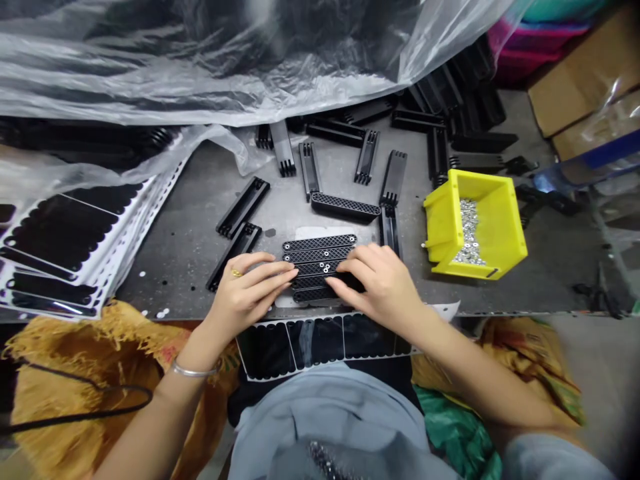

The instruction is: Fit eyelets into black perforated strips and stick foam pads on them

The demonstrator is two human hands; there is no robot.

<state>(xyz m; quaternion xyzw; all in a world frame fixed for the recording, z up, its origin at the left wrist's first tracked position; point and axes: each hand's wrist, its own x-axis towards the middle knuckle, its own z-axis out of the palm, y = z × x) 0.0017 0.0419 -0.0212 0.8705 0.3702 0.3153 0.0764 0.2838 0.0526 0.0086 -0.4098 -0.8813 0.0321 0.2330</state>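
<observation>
Several black plastic bars (320, 255) with a lattice surface lie side by side in front of me. Small silvery rings (325, 267), perhaps nuts or washers, rest loose on the middle bars, and others sit at some bar ends. My left hand (253, 283) is at the bars' left ends, its fingertips drawn together; whatever they pinch is too small to make out. Over the right ends is my right hand (383, 283), thumb and forefinger apart and touching the bars, with nothing visible between them. It covers part of the lower bars.
To the right stands a yellow bin (500, 227) holding many small metal pieces (469, 230). More black bars (345, 207) lie scattered behind the row. Clear plastic sheeting (225, 87) hangs across the back. Black-and-white sheets (65, 240) are stacked at the left, and a cardboard box (585, 87) stands back right.
</observation>
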